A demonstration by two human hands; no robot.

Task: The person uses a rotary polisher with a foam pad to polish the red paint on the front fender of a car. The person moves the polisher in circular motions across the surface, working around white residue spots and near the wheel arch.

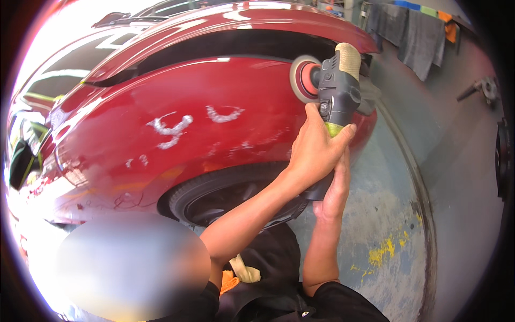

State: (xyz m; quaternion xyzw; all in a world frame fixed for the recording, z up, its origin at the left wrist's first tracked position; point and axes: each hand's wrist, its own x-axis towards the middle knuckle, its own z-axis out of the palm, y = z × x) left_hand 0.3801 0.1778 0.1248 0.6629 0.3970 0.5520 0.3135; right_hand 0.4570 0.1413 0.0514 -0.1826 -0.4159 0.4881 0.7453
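My hands hold a dark grey power polisher with a beige mesh cover on its head and a yellow-green band at its neck. My left hand is wrapped round the body just below the head. Lower down, my right hand grips the handle. The polisher's round pad, with an orange backing, is against or very close to the glossy red car panel; I cannot tell whether it touches. White smears of paste lie on the panel to the left, with fainter streaks above the wheel.
A black tyre sits in the wheel arch below the panel. Orange and cream cloths are by my dark clothing. Grey towels hang on the right wall, near a black tool. The floor has worn yellow paint. A blurred patch covers the lower left.
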